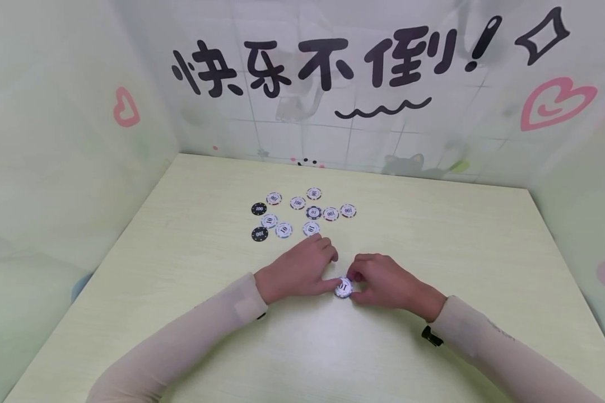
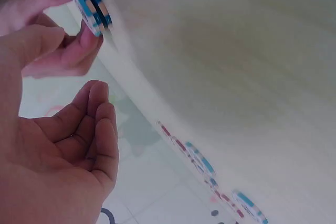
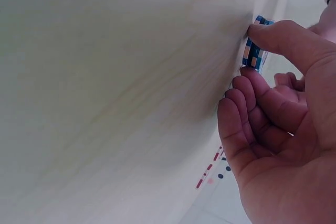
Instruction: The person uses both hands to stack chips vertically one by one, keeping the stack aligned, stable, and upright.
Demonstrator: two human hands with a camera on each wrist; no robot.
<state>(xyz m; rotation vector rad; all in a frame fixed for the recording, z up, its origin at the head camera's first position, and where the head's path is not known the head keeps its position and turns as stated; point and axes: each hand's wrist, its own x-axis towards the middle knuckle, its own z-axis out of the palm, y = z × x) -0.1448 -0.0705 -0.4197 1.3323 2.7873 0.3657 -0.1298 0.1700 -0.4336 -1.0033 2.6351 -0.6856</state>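
Observation:
A small stack of poker chips, its top one white and marked 10, lies flat on the table between the two hands. Blue-and-white edges of the stacked chips show in the left wrist view. Thumb and index finger of my right hand pinch the stack at its sides; its other fingers curl loosely in the right wrist view. My left hand is just left of the stack, thumb tip close to its edge; whether it touches, I cannot tell. Its fingers bend loosely around nothing. Just beyond the left hand lies a white poker chip.
Several more chips lie scattered farther back, among them a black chip, a dark-edged chip and a red-edged chip. The pale table meets a printed curtain behind and at both sides.

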